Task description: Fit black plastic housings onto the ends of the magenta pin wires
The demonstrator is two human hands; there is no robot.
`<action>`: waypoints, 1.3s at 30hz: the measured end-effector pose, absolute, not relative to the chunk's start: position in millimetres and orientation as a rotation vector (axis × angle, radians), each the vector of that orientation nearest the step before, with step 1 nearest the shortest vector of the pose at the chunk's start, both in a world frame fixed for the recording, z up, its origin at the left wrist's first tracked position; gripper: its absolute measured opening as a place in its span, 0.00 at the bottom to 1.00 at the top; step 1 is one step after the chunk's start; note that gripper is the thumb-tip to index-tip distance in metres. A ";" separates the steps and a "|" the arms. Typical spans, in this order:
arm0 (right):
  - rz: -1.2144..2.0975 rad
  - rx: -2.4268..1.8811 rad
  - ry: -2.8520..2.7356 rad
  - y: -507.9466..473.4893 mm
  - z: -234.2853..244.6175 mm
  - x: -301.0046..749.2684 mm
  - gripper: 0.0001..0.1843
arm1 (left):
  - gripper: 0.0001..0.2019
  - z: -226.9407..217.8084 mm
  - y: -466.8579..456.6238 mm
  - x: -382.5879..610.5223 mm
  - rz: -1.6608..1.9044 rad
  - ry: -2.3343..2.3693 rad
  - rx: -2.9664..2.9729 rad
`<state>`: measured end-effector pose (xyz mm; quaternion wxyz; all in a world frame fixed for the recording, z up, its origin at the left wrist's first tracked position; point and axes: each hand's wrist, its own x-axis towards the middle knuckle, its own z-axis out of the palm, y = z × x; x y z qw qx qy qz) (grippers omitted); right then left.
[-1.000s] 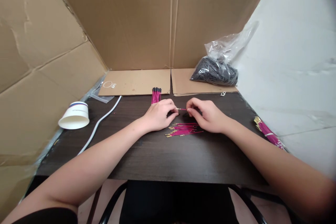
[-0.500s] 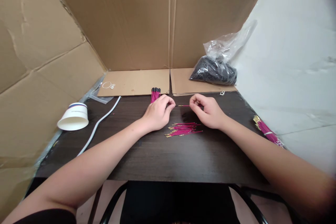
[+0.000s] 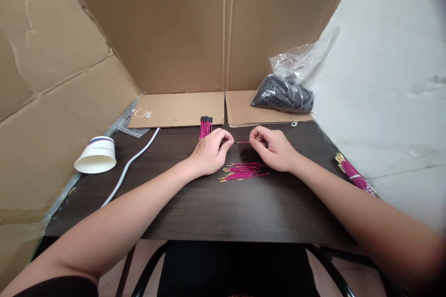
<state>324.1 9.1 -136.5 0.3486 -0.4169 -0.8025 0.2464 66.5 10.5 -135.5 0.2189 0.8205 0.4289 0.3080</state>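
Observation:
My right hand (image 3: pixel 267 146) is closed in a pinch on a thin magenta wire (image 3: pixel 244 142), which points left across the gap between my hands. My left hand (image 3: pixel 216 148) pinches a tiny black sleeve (image 3: pixel 235 142), mostly hidden by the fingertips. The wire's left end meets this sleeve. Below my hands lies a loose pile of magenta wires (image 3: pixel 244 171) with gold metal terminals. Behind my left hand, a row of magenta wires with black sleeves (image 3: pixel 206 125) rests on the table, its near part covered by the hand.
A clear bag of black pieces (image 3: pixel 284 95) sits on cardboard at the back right. At the right edge lies a tied bundle of magenta wires (image 3: pixel 353 174). A paper cup (image 3: pixel 97 155) lies tipped at left beside a white cable (image 3: pixel 130 162). Cardboard walls (image 3: pixel 174 28) enclose the back and left.
The gap between the wire's gold end and the black sleeve at my left fingertips has closed. My right hand has shifted slightly left; the other things stay put.

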 end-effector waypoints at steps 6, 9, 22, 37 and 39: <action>0.646 -1.094 -2.092 6.8 -134.4 321.9 0.09 | 0.06 -136.4 8.3 68.1 0.865 1.194 2.276; 0.659 -1.095 -2.091 5.9 -133.2 320.9 0.09 | 0.07 -136.2 8.0 68.3 0.849 1.203 2.268; 0.690 -1.130 -2.078 5.6 -131.3 320.2 0.12 | 0.07 -135.9 7.2 68.6 0.861 1.187 2.288; 0.807 -1.165 -2.063 4.5 -131.0 318.5 0.12 | 0.07 -135.9 6.0 69.7 0.850 1.195 2.293; 0.819 -1.171 -2.062 3.9 -132.1 318.1 0.12 | 0.07 -135.4 5.6 70.2 0.842 1.194 2.290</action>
